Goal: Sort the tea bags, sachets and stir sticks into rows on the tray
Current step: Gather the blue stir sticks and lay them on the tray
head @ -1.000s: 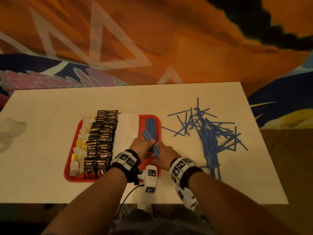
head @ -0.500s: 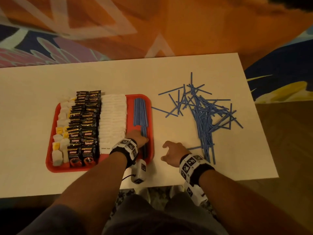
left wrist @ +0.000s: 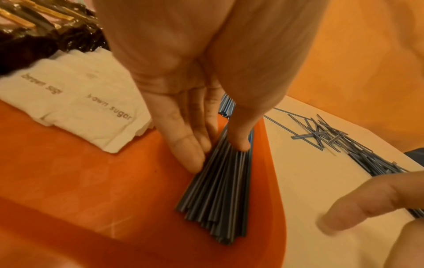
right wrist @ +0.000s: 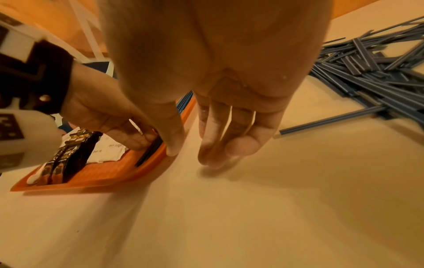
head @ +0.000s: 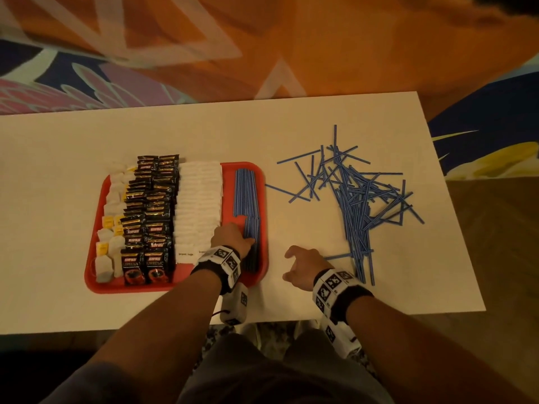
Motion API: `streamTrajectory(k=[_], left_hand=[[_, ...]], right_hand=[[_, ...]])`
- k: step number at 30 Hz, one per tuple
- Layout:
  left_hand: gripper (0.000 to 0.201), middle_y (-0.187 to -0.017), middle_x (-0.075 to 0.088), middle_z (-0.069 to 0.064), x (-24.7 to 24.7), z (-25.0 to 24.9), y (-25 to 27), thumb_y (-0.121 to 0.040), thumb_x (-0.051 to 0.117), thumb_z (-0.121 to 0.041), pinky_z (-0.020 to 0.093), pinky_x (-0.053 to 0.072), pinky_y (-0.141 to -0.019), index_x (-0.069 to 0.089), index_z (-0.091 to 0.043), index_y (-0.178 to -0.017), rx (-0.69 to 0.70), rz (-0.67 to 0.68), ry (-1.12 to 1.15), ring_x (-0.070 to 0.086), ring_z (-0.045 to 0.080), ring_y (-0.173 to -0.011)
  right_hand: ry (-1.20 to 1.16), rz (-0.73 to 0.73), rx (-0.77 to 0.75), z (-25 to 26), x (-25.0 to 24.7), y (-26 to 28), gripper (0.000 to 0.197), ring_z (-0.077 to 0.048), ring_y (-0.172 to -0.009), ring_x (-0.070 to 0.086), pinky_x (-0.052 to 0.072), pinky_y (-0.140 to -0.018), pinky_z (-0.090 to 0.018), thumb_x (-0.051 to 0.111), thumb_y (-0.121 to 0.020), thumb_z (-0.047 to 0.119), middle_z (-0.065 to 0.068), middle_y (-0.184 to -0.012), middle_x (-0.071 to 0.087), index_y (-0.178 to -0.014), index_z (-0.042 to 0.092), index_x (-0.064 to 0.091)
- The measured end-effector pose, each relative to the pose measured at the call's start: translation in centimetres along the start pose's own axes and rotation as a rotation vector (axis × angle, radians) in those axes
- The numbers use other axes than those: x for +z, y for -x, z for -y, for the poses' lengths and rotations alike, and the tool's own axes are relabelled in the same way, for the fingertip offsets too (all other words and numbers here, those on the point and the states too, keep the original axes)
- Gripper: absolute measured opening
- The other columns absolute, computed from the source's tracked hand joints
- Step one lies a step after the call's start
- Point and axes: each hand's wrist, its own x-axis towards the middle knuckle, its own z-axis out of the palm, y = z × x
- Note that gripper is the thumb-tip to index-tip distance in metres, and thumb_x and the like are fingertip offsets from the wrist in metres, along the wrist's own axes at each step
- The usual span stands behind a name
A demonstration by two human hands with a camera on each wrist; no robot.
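Tray: red rectangular plastic tray (head: pixel 100 199) sits on the white worktop (head: pixel 58 158), toward its near edge and left of centre.
Tea bags: pale tea bags with yellow tags (head: pixel 109 228) fill the tray's leftmost row.
Coffee sachets: black glossy coffee sachets (head: pixel 148 205) lie overlapped in two columns beside them.
Sugar sachets: white paper sachets printed "brown sugar" (head: pixel 198 199) form the next row to the right.
Sorted stir sticks: thin blue plastic stir sticks (head: pixel 246 193) lie parallel along the tray's right rim.
Left hand: left hand (head: pixel 230 236) rests on the near bundle of those sticks, fingers (left wrist: pixel 183 145) straight and together along its left side, thumb pressing from above.
Right hand: right hand (head: pixel 302 266) hovers over bare worktop just right of the tray, fingers loosely spread, holding nothing.
Loose stir sticks: a tangled heap of blue stir sticks (head: pixel 355 193) lies toward the worktop's right edge.
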Motion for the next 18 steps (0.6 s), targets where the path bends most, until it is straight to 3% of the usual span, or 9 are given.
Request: streamTrajectory(k=[3, 6, 9, 12, 15, 18], left_hand=[[0.028, -0.094, 0.068, 0.011, 0.0, 0.4, 0.2, -0.088, 0.074, -0.033, 0.031, 0.051, -0.069, 0.059, -0.009, -0.085, -0.040, -0.001, 0.004, 0.065, 0.028, -0.088], [0.027, -0.092, 0.065, 0.009, -0.2, 0.5, 0.6, -0.090, 0.071, -0.033, 0.031, 0.051, -0.071, 0.060, -0.008, -0.089, -0.044, -0.035, 0.047, 0.065, 0.028, -0.087], [0.025, -0.089, 0.059, 0.004, 0.0, 0.5, 1.1, -0.090, 0.072, -0.029, 0.032, 0.053, -0.076, 0.060, -0.009, -0.098, 0.029, -0.075, 0.092, 0.065, 0.028, -0.091], [0.021, -0.093, 0.064, 0.007, 0.3, 0.7, 1.4, -0.088, 0.073, -0.026, 0.036, 0.055, -0.080, 0.061, -0.010, -0.093, 0.049, -0.061, 0.067, 0.064, 0.027, -0.090], [0.014, -0.091, 0.064, 0.005, 0.2, 0.5, 1.5, -0.089, 0.070, -0.022, 0.032, 0.052, -0.079, 0.060, -0.012, -0.089, 0.053, -0.107, 0.102, 0.060, 0.023, -0.085], [0.011, -0.086, 0.064, 0.004, 0.5, -1.4, 1.7, -0.089, 0.066, -0.018, 0.029, 0.045, -0.072, 0.059, -0.013, -0.082, 0.158, -0.163, 0.114, 0.061, 0.023, -0.082]], right_hand=[[-0.008, 0.000, 0.005, -0.2, 0.0, 0.1, 0.051, -0.021, -0.104, 0.062, 0.052, -0.093, -0.039, 0.072, -0.082, 0.037, -0.001, -0.119, 0.062, -0.127, 0.032, 0.048], [-0.018, 0.001, 0.008, -0.4, -0.1, 0.3, 0.051, -0.020, -0.103, 0.062, 0.052, -0.093, -0.039, 0.071, -0.082, 0.037, -0.001, -0.119, 0.062, -0.127, 0.032, 0.048], [-0.038, -0.007, 0.010, -0.6, -0.3, 0.5, 0.050, -0.021, -0.102, 0.063, 0.052, -0.092, -0.038, 0.071, -0.082, 0.038, -0.001, -0.118, 0.062, -0.126, 0.032, 0.048], [-0.050, -0.010, 0.012, -1.1, -0.5, 0.8, 0.050, -0.019, -0.099, 0.063, 0.053, -0.091, -0.038, 0.071, -0.083, 0.037, 0.000, -0.116, 0.062, -0.127, 0.032, 0.048], [-0.091, -0.024, 0.018, -2.2, -1.0, 1.1, 0.049, -0.018, -0.095, 0.063, 0.053, -0.090, -0.037, 0.071, -0.083, 0.037, -0.001, -0.114, 0.061, -0.126, 0.030, 0.048], [-0.134, -0.069, 0.042, -3.5, -1.9, 1.5, 0.042, -0.019, -0.096, 0.063, 0.052, -0.088, -0.035, 0.071, -0.084, 0.034, -0.003, -0.113, 0.061, -0.120, 0.027, 0.051]])
